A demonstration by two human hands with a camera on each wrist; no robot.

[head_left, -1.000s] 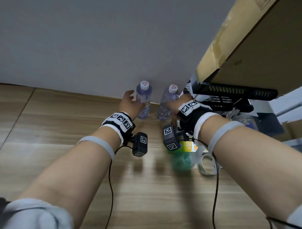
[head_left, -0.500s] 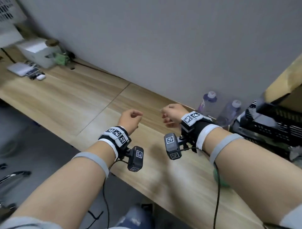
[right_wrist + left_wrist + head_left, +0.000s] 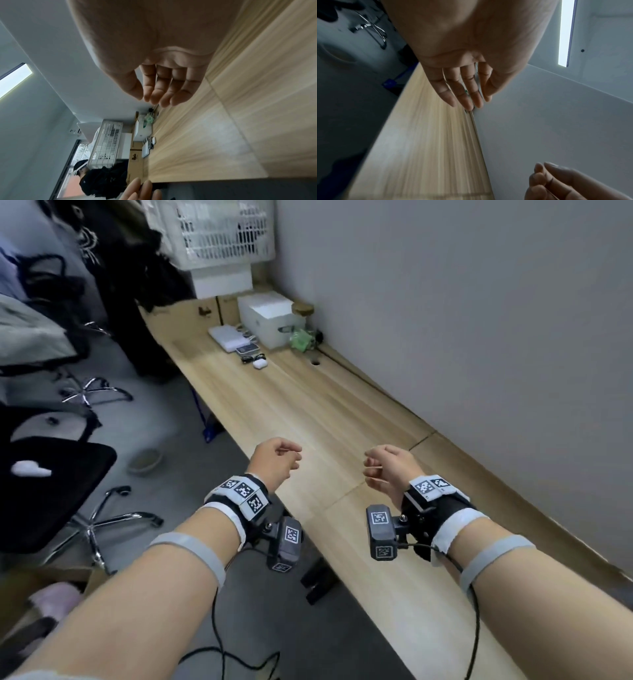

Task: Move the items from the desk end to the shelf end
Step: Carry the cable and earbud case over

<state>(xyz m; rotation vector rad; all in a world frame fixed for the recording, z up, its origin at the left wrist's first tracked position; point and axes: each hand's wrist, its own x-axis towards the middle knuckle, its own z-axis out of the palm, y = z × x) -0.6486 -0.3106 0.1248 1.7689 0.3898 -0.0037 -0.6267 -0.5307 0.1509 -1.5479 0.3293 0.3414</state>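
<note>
My left hand (image 3: 277,460) and right hand (image 3: 387,467) hover side by side over the middle of the long wooden desk (image 3: 308,412), fingers loosely curled and holding nothing. The wrist views show the same empty left hand (image 3: 462,88) and right hand (image 3: 163,88). At the desk's far end sit a white box (image 3: 267,316), a flat white device (image 3: 227,337), a small dark card-like item (image 3: 247,348), a white earbud case (image 3: 259,364), a green packet (image 3: 301,340) and a jar with a wooden lid (image 3: 302,311). They are well beyond my hands.
A white mesh basket (image 3: 219,231) stands on boxes past the desk end, with dark clothes (image 3: 137,285) beside it. Office chairs (image 3: 51,474) and a bowl (image 3: 145,460) are on the floor to the left. The grey wall (image 3: 479,337) borders the desk's right side.
Both hands have let go of the two water bottles at the shelf end and drawn back empty. The view has swung left along the desk to its far end.
</note>
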